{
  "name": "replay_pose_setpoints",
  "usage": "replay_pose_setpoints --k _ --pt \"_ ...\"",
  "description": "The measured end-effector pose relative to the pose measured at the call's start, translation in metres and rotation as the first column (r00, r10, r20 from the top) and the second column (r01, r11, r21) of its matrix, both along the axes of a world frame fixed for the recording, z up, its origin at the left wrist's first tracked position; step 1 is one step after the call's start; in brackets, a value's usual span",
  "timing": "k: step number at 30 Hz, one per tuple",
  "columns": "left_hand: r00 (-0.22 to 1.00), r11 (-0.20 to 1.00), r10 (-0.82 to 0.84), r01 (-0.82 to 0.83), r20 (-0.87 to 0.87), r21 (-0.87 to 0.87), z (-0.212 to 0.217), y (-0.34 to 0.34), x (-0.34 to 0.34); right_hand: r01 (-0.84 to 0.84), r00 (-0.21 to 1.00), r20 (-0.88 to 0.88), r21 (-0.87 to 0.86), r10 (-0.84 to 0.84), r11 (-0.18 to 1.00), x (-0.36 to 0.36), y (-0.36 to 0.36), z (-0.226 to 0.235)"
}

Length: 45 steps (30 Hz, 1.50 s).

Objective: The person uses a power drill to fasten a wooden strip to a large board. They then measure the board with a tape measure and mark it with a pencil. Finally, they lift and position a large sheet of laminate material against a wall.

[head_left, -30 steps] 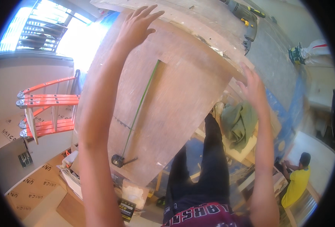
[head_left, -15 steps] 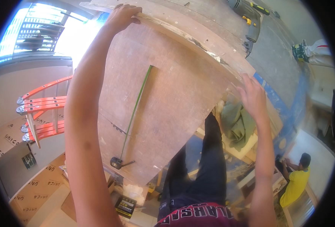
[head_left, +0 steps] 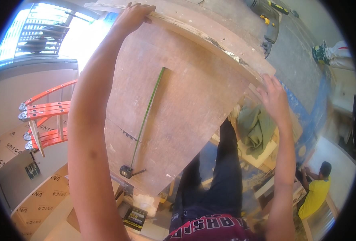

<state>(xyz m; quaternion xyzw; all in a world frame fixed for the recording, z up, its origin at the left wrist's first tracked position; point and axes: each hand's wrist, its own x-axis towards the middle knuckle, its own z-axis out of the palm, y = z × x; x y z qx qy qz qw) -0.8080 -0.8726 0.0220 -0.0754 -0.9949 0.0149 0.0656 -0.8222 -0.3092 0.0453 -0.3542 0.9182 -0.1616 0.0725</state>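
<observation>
A long, pale wooden plank (head_left: 204,34) with a chipped, splintered near edge lies across the far side of a plywood sheet (head_left: 186,108). My left hand (head_left: 134,18) is closed over the plank's edge toward its far left part. At the plank's right end, my right hand (head_left: 275,98) grips the corner with bent fingers; its thumb is partly hidden. Between my arms, a black tape measure (head_left: 126,171) rests on the plywood with its green blade (head_left: 149,114) drawn out away from me. A short dark stick-like piece (head_left: 139,172) sits beside the tape's case.
A power tool (head_left: 270,30) lies on the floor at the far right. An orange ladder (head_left: 49,110) is at the left. Green cloth (head_left: 254,130) hangs near my right forearm. A person in a yellow shirt (head_left: 316,195) sits at lower right; another person's shoe (head_left: 319,54) shows farther off.
The view has shifted slightly, so the plywood and tape measure appear a little farther right. Both hands stay at the plank, the right one slightly farther up and right in the picture.
</observation>
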Motion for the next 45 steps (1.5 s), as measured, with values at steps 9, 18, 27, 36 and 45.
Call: replay_pose_setpoints --k 9,18,27,36,45 --pt "0.99 0.995 0.102 -0.102 0.098 0.0 0.006 0.008 0.002 0.002 1.0 0.024 -0.016 -0.002 1.0 -0.012 0.001 0.001" --pt "0.994 0.996 0.076 -0.08 0.072 0.045 0.008 0.017 0.008 -0.012 0.998 0.054 -0.002 0.013 1.0 -0.018 0.004 0.002" --pt "0.994 0.986 0.113 -0.111 -0.01 0.122 0.036 0.01 0.037 -0.018 0.998 0.061 0.008 0.017 1.0 -0.02 -0.004 -0.005" --pt "0.727 0.736 0.66 -0.573 -0.19 0.36 0.081 0.151 0.416 0.013 0.957 -0.29 -0.035 -0.023 0.999 0.015 -0.014 0.009" --pt "0.602 0.564 0.772 -0.796 0.204 0.218 -0.026 0.269 0.584 0.159 0.751 0.66 -0.22 0.027 0.962 0.208 -0.16 -0.016"
